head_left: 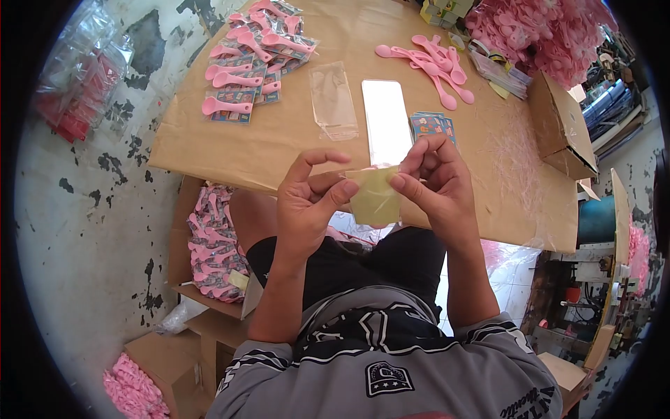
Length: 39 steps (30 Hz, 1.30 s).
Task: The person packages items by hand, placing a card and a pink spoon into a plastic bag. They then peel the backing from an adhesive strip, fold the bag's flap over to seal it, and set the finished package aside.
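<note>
Between my two hands is a small clear plastic bag with a plain yellow card (375, 199) in it, held up just off the table's near edge. A bit of pink peeks out at the card's top and bottom edges. My left hand (312, 188) pinches the left upper corner between thumb and finger. At the right upper corner, the thumb and fingertips of my right hand (438, 185) are closed on the bag. Beyond them lie a shiny white rectangular slab (385, 115), a stack of printed cards (433, 127) and a flat clear bag (333, 100).
Packed pink spoons (241, 77) with cards pile up at the table's far left. Loose pink spoons (436, 63) lie farther right, near a heap of bagged spoons (537, 35). A cardboard box (562, 126) stands at the right edge. Below left, another box holds packed spoons (215, 244).
</note>
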Tool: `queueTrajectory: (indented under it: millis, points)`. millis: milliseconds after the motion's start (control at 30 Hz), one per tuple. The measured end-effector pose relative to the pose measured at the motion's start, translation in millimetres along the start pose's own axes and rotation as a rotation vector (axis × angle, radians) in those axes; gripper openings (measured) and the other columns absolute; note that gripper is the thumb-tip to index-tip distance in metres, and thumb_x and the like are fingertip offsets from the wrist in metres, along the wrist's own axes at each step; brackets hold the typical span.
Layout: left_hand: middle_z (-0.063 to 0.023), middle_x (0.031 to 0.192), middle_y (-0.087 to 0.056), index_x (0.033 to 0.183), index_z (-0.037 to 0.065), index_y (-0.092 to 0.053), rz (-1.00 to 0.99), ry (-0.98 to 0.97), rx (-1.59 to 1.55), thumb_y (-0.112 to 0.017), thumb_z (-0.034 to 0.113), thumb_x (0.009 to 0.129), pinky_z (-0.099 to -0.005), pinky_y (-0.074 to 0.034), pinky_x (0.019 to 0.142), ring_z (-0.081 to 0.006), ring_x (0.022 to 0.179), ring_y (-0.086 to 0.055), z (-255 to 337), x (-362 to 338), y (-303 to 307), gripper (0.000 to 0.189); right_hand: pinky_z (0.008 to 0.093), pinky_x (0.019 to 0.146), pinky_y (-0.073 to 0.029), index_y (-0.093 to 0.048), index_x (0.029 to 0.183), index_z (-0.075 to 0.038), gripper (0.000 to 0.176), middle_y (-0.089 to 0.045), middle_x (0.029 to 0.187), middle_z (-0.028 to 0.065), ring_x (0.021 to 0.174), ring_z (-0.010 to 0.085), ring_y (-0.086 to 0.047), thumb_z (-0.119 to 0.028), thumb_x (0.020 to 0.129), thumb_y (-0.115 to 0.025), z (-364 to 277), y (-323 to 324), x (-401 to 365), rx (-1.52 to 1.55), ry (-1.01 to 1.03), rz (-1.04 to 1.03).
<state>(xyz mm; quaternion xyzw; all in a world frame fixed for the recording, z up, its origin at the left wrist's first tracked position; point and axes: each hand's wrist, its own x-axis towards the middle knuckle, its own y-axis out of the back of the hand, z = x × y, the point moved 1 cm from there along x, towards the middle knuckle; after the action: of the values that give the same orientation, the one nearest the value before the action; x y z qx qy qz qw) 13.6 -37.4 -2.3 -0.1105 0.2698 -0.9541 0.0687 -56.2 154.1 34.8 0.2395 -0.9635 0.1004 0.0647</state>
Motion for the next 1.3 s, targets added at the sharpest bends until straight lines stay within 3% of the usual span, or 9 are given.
queueTrajectory:
  millis: [267, 367, 433, 533, 700, 800, 900, 1100, 1300]
  points:
    - [-0.0227, 0.125, -0.071, 0.148, -0.001, -0.051, -0.183, 0.069, 0.160, -0.067, -0.003, 0.099, -0.0309, -0.058, 0.095, -0.0210, 0.109, -0.072, 4, -1, -6, 0.052, 0.0223, 0.081, -0.053, -0.055, 0.114, -0.004, 0.030, -0.065, 0.100, 0.0026, 0.092, 0.0080, -0.065, 0.005, 0.093, -0.074, -7, 2, -4, -0.014, 0.128, 0.027]
    - [-0.0172, 0.122, -0.074, 0.136, 0.001, -0.064, -0.192, -0.043, 0.299, -0.066, -0.005, 0.098, -0.0293, -0.057, 0.094, -0.0178, 0.110, -0.072, 7, 4, -6, 0.039, 0.0220, 0.081, -0.051, -0.058, 0.111, -0.004, 0.025, -0.065, 0.101, 0.0017, 0.093, 0.0075, -0.064, 0.004, 0.094, -0.074, -9, 8, -7, -0.050, 0.159, 0.152]
    - [-0.0143, 0.122, -0.076, 0.128, 0.001, -0.071, 0.002, -0.120, 0.731, -0.065, -0.007, 0.097, -0.0288, -0.056, 0.093, -0.0160, 0.112, -0.071, 26, 9, -2, 0.032, 0.0219, 0.080, -0.050, -0.059, 0.110, -0.003, 0.021, -0.064, 0.101, 0.0010, 0.093, 0.0070, -0.062, 0.001, 0.095, -0.073, -8, 21, -8, -0.091, 0.178, 0.262]
    - [-0.0097, 0.120, -0.078, 0.119, 0.002, -0.077, 0.127, -0.561, 1.070, -0.066, -0.006, 0.096, -0.0295, -0.056, 0.093, -0.0152, 0.114, -0.072, 61, 36, 16, 0.026, 0.0219, 0.079, -0.048, -0.061, 0.109, -0.003, 0.016, -0.063, 0.100, 0.0001, 0.090, 0.0062, -0.060, -0.004, 0.098, -0.072, -7, 51, -4, -0.181, 0.200, 0.394]
    - [-0.0131, 0.139, -0.068, 0.131, 0.002, -0.070, 0.319, -0.440, 1.101, -0.066, 0.003, 0.100, -0.0344, -0.051, 0.105, -0.0201, 0.127, -0.065, 86, 85, 75, 0.031, 0.0224, 0.077, -0.046, -0.064, 0.108, -0.004, 0.015, -0.063, 0.097, 0.0004, 0.086, 0.0057, -0.057, -0.013, 0.099, -0.072, 2, 76, -2, -0.399, 0.247, 0.492]
    - [-0.0157, 0.144, -0.064, 0.134, 0.004, -0.069, 0.179, -0.561, 1.790, -0.070, 0.013, 0.100, -0.0370, -0.048, 0.108, -0.0225, 0.134, -0.060, 82, 87, 107, 0.035, 0.0244, 0.075, -0.047, -0.065, 0.108, -0.003, 0.021, -0.063, 0.095, 0.0029, 0.083, 0.0090, -0.057, -0.019, 0.097, -0.075, 2, 80, -2, -0.707, 0.121, 0.552]
    - [-0.0154, 0.132, -0.071, 0.125, 0.004, -0.072, 0.231, -0.479, 1.416, -0.073, 0.022, 0.098, -0.0374, -0.051, 0.100, -0.0249, 0.122, -0.067, 61, 77, 99, 0.033, 0.0290, 0.072, -0.048, -0.066, 0.107, -0.002, 0.031, -0.062, 0.093, 0.0062, 0.080, 0.0148, -0.058, -0.027, 0.093, -0.079, 10, 80, 2, -0.931, 0.059, 0.539]
    - [-0.0108, 0.092, -0.066, 0.101, -0.001, -0.071, 0.141, -0.206, 1.319, -0.072, 0.032, 0.100, -0.0352, -0.049, 0.078, -0.0248, 0.082, -0.060, 18, 85, 61, 0.033, 0.0349, 0.070, -0.050, -0.064, 0.100, -0.002, 0.039, -0.063, 0.090, 0.0081, 0.079, 0.0186, -0.058, -0.036, 0.090, -0.082, 21, 69, 18, -1.054, -0.038, 0.480]
    - [-0.0154, 0.091, -0.063, 0.092, -0.001, -0.065, 0.127, -0.265, 1.642, -0.072, 0.034, 0.098, -0.0431, -0.050, 0.083, -0.0325, 0.088, -0.062, 3, 107, 54, 0.036, 0.0316, 0.064, -0.045, -0.063, 0.092, 0.001, 0.035, -0.061, 0.073, 0.0062, 0.068, 0.0136, -0.053, -0.030, 0.094, -0.080, 30, 83, 19, -0.751, -0.066, 0.494]
